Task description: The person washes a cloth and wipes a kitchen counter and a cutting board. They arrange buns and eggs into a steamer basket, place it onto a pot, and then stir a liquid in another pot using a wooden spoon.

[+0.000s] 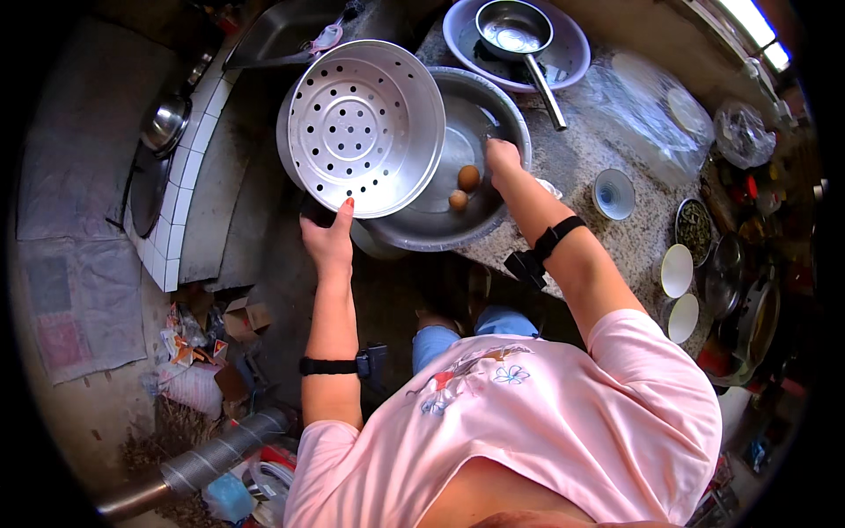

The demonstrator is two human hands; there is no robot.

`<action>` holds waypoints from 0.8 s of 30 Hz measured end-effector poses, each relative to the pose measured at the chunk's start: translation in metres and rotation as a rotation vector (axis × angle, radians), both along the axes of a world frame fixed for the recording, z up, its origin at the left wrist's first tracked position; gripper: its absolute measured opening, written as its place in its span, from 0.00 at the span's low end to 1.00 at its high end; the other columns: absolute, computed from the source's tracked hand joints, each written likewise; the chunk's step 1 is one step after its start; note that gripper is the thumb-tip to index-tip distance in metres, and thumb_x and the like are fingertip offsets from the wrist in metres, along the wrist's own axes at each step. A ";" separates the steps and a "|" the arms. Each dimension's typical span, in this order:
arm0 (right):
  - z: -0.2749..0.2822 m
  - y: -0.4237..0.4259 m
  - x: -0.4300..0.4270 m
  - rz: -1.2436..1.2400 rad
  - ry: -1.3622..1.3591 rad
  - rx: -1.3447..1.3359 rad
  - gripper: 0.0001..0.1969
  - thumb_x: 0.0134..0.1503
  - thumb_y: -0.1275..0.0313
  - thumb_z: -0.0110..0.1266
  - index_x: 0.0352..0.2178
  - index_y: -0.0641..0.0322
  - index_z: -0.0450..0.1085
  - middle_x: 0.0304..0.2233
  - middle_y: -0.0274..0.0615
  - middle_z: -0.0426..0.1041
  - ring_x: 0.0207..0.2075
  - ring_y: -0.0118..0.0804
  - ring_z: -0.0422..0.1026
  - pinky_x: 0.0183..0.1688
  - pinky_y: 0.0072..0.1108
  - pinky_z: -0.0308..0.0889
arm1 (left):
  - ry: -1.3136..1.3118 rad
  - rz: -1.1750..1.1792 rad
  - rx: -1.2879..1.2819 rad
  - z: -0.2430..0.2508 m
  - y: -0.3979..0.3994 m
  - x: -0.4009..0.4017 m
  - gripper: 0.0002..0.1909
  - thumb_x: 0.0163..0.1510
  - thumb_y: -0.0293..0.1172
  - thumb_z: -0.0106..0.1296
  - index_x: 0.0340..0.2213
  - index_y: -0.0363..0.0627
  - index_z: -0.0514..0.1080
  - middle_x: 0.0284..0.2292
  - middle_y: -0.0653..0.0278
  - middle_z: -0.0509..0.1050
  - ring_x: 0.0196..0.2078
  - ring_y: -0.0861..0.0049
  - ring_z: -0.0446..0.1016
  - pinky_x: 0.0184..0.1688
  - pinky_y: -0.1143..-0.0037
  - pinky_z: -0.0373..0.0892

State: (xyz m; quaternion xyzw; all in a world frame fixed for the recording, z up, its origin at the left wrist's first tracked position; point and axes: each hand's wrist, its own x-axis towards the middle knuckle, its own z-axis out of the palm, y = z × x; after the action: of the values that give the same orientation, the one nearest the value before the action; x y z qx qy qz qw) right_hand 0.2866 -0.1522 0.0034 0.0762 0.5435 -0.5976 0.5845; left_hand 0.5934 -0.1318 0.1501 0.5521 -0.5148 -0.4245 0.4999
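My left hand (329, 239) grips the near rim of an aluminium steamer pot (403, 158) with a perforated bottom, thumb over the edge. The steamer is tilted so that its inside faces me, and it covers the left part of a grey metal basin (436, 231). Two brown eggs (469, 178) lie on the basin's floor, right of the steamer. Inside the basin's right wall is my right hand (503, 157), its fingers curled and mostly hidden; whether they hold anything is unclear.
Behind the basin, a saucepan (515, 28) rests across a pale purple basin (581, 56). On the speckled counter (561, 145) are a glass bowl (614, 194), plastic bags (634, 119) and two white bowls (677, 270). A sink (277, 33) lies at the upper left, a white-tiled stove edge (191, 165) below.
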 end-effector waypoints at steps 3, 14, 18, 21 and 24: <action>0.127 0.002 0.046 0.241 -0.294 -0.276 0.14 0.54 0.71 0.45 0.42 0.67 0.65 0.33 0.48 0.71 0.32 0.34 0.70 0.33 0.15 0.66 | 0.019 -0.053 -0.007 0.003 -0.011 -0.004 0.26 0.42 0.24 0.59 0.43 0.32 0.60 0.39 0.59 0.68 0.42 0.77 0.67 0.47 0.77 0.62; 0.085 0.005 -0.001 0.125 0.646 0.061 0.16 0.49 0.76 0.44 0.41 0.67 0.68 0.37 0.42 0.70 0.37 0.30 0.68 0.39 0.19 0.62 | -0.130 -0.253 -0.057 0.037 -0.054 0.005 0.27 0.40 0.28 0.62 0.41 0.31 0.62 0.38 0.59 0.69 0.39 0.77 0.68 0.45 0.77 0.64; 0.067 0.014 0.012 0.110 0.484 0.240 0.14 0.51 0.75 0.42 0.39 0.68 0.68 0.37 0.41 0.70 0.35 0.31 0.69 0.37 0.19 0.63 | -0.319 -0.228 -0.089 0.048 -0.074 0.013 0.24 0.39 0.31 0.62 0.38 0.33 0.66 0.35 0.60 0.72 0.37 0.78 0.70 0.42 0.77 0.65; 0.102 0.012 0.021 0.012 -0.250 -0.206 0.15 0.53 0.71 0.45 0.40 0.70 0.67 0.35 0.42 0.70 0.36 0.31 0.69 0.37 0.19 0.64 | -0.379 -0.232 -0.126 0.061 -0.094 0.017 0.21 0.40 0.34 0.61 0.34 0.33 0.68 0.29 0.61 0.74 0.31 0.77 0.72 0.35 0.77 0.67; 0.125 -0.006 0.023 0.157 0.826 -0.361 0.18 0.51 0.67 0.53 0.41 0.67 0.67 0.27 0.38 0.70 0.29 0.28 0.69 0.33 0.18 0.65 | -0.367 -0.293 -0.003 0.102 -0.111 -0.002 0.18 0.42 0.38 0.57 0.29 0.33 0.69 0.24 0.60 0.73 0.20 0.81 0.71 0.19 0.80 0.68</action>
State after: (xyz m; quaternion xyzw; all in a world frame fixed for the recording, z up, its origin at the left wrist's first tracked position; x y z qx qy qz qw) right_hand 0.3094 -0.1582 0.1280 -0.3131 0.6223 -0.6168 0.3663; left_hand 0.5913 -0.2432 0.2521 0.5388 -0.6724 -0.3841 0.3317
